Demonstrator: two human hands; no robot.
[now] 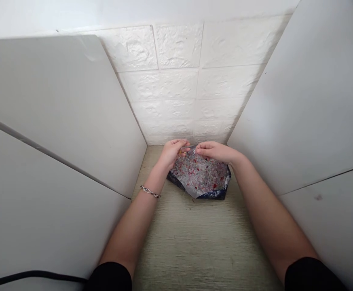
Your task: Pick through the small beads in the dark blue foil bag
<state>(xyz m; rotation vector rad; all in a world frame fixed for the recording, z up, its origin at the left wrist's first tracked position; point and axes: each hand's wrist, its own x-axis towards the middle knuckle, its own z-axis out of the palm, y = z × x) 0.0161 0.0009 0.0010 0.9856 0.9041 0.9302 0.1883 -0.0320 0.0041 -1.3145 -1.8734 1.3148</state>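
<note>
1. I sat at a narrow pale table [194, 242] walled in by a white panel [58, 133] on the left, another panel [309, 113] on the right, and a white brick-patterned wall [179, 81] at the back.
2. A dark bag [201, 180], opened flat near the back wall, held a heap of tiny clear, pink and red beads [199, 176].
3. My left hand [172, 152] and right hand [214, 150] met just above the bag's far edge, fingertips almost touching.
4. My left fingers were pressed together in a pinch on something small and yellowish; it was too small to name. My right fingers were curled close, but I could not tell whether they pinched anything.
5. A chain bracelet [150, 192] hung on my left wrist.
6. Risks, as I judged them: the pinched piece could have slipped and vanished into the heap; a wrist dragging the bag's loose edge could have spilled beads across the table; the bracelet might have snagged the bag.
</note>
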